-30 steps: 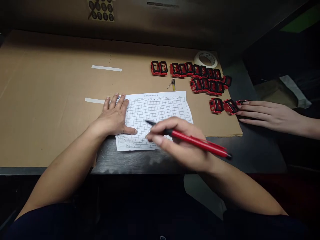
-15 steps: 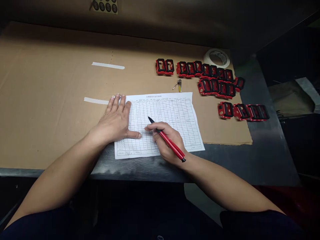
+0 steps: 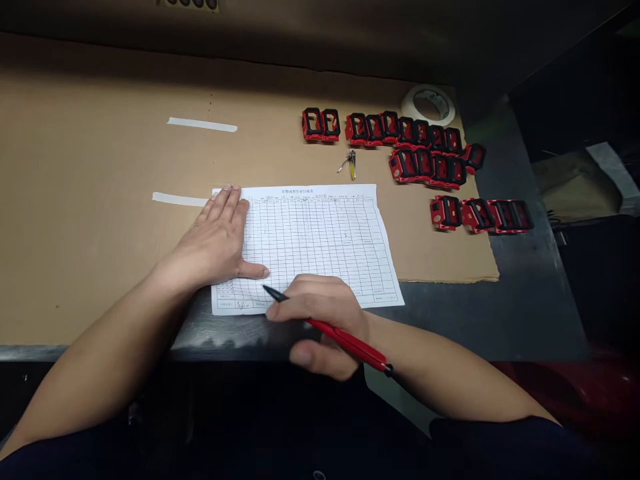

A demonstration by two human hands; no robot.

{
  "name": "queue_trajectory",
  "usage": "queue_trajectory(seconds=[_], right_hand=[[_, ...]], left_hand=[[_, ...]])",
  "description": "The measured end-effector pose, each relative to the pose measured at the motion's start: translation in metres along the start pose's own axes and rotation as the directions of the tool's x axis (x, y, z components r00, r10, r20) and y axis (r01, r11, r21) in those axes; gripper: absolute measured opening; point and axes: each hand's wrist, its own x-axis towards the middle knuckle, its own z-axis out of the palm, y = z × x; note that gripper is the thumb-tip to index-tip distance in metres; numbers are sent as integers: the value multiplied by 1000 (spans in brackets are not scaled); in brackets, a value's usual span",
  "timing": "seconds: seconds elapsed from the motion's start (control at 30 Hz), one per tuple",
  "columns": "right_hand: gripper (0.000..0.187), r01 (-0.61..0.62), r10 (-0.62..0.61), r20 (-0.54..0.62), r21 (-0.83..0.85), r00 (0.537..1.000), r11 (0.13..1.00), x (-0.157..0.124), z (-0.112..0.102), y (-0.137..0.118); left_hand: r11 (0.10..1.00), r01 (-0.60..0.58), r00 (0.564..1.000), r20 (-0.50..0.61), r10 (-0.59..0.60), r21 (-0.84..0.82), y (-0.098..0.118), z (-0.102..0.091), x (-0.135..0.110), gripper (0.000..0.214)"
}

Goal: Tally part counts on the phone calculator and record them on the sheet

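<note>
A printed form (image 3: 310, 240) with a ruled grid and some handwriting lies on the cardboard, its lower edge reaching over the metal bench. Flat on the form's left side rests my left hand (image 3: 215, 240), fingers stretched out and thumb apart. My right hand (image 3: 325, 313) is over the lower edge of the sheet and holds a red and black pen (image 3: 363, 348). The pen's dark tip points up and left, above the bottom part of the form. My right thumb is away from the barrel, which lies against the fingers.
Several red and black plastic frames (image 3: 420, 133) stand in rows at the right. A roll of tape (image 3: 428, 105) lies behind them. Nail clippers (image 3: 352, 164) sit just beyond the form. Two white tape strips (image 3: 202, 125) mark the cardboard (image 3: 100, 200). The metal bench (image 3: 530, 300) shows at the right.
My right hand has moved down toward the form's lower edge with the pen, and its thumb has come away from the barrel. My left hand stays flat on the paper. The view has shifted slightly.
</note>
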Motion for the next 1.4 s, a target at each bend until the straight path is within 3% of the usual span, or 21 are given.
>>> queue_trajectory(seconds=[0.07, 0.13, 0.2, 0.3, 0.37, 0.43, 0.53, 0.67, 0.77, 0.83, 0.93, 1.07, 1.13, 1.2, 1.27, 1.4], right_hand=[[45, -144, 143, 23, 244, 989, 959, 1, 3, -13], [60, -326, 297, 136, 465, 945, 823, 4, 5, -25], [69, -481, 365, 313, 581, 877, 656, 8, 5, -36], [78, -626, 362, 512, 596, 779, 503, 17, -1, -47], [79, -663, 351, 568, 567, 744, 488, 21, -7, -52], [74, -662, 353, 569, 548, 743, 511, 23, -13, -57], [60, -591, 363, 474, 548, 802, 592, 22, -16, -62], [44, -424, 384, 186, 493, 904, 759, 12, -15, -51], [28, -330, 373, -14, 437, 928, 837, 6, -16, -35], [26, -353, 458, -153, 445, 876, 823, 5, -23, -29], [22, -429, 577, -328, 423, 748, 798, 9, -45, -28], [25, -525, 647, -435, 378, 626, 762, 9, -75, -13], [29, -562, 694, -483, 410, 534, 718, 5, -81, 5], [34, -582, 713, -514, 423, 476, 694, 1, -81, 22], [35, -596, 724, -508, 424, 466, 682, -2, -77, 31], [27, -593, 701, -510, 390, 498, 705, -7, -70, 33]], left_hand=[[1000, 6, 1000, 4, -6, 12, -1, 0, 0, 139], [1000, -2, 1000, -1, 2, 10, -2, 1, 0, 139], [1000, -9, 1000, -15, 9, 2, -4, 3, 0, 139], [1000, -2, 999, -44, 1, -12, -6, 6, 2, 140], [1000, 2, 999, -47, -3, -14, -6, 6, 2, 141], [1000, -2, 999, -36, 2, -4, -5, 6, 2, 140], [1000, 4, 1000, -11, -4, 4, -3, 4, 1, 137], [999, -11, 999, -35, 10, -32, -3, 6, 1, 139], [997, -18, 997, -78, 12, -70, 0, 9, 1, 141], [997, -3, 995, -97, -4, -74, 3, 10, 0, 140], [999, 25, 996, -79, -28, -37, 4, 7, -2, 138], [997, 71, 997, -16, -71, 21, -1, 1, -6, 136], [997, 78, 997, 8, -78, 25, -4, 0, -8, 137], [998, 68, 997, 23, -68, 14, -4, 0, -8, 137], [999, 42, 999, 30, -42, 10, -3, 1, -7, 134], [998, 55, 996, 75, -55, 5, 8, 2, -5, 132]])
